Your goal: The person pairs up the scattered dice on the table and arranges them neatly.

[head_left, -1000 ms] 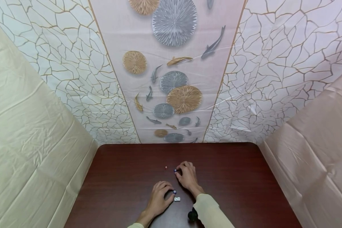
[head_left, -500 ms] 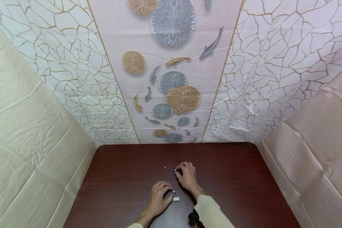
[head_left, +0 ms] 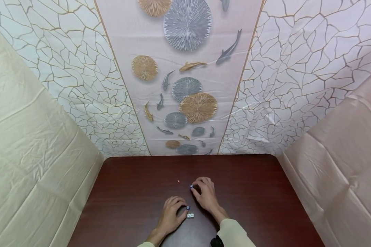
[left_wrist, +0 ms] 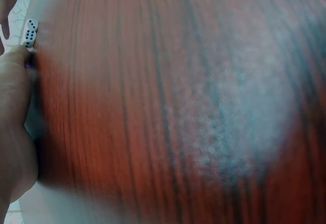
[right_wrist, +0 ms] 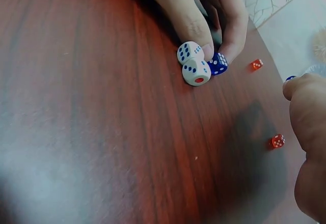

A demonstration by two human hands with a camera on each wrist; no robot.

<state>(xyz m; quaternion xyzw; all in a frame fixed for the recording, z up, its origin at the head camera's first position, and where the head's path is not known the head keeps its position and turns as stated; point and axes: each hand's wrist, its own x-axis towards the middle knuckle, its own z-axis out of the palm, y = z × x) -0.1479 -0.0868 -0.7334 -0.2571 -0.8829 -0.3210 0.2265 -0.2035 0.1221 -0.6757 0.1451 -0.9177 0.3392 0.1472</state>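
My left hand (head_left: 170, 216) rests low over the table, thumb and index finger pinching a blue die (right_wrist: 219, 64) with white dots. Two white dice, one (right_wrist: 189, 53) beside the other (right_wrist: 196, 72), sit side by side against the thumb tip. Farther up and to the right, my right hand (head_left: 206, 195) pinches a second blue die (head_left: 191, 186) between thumb and index finger. In the right wrist view only a sliver of that die shows past the fingertip. A small red die (head_left: 178, 181) lies left of the right hand.
Another red die (right_wrist: 277, 141) lies near the right hand in the right wrist view, hidden in the head view. The dark red wooden table (head_left: 136, 178) ends at a patterned back wall, with pale cloth walls on both sides. A black device (head_left: 216, 241) sits at the right wrist.
My right hand has shifted slightly right and toward me, with the blue die moving along in its fingers. The left hand and the white dice have stayed in place.
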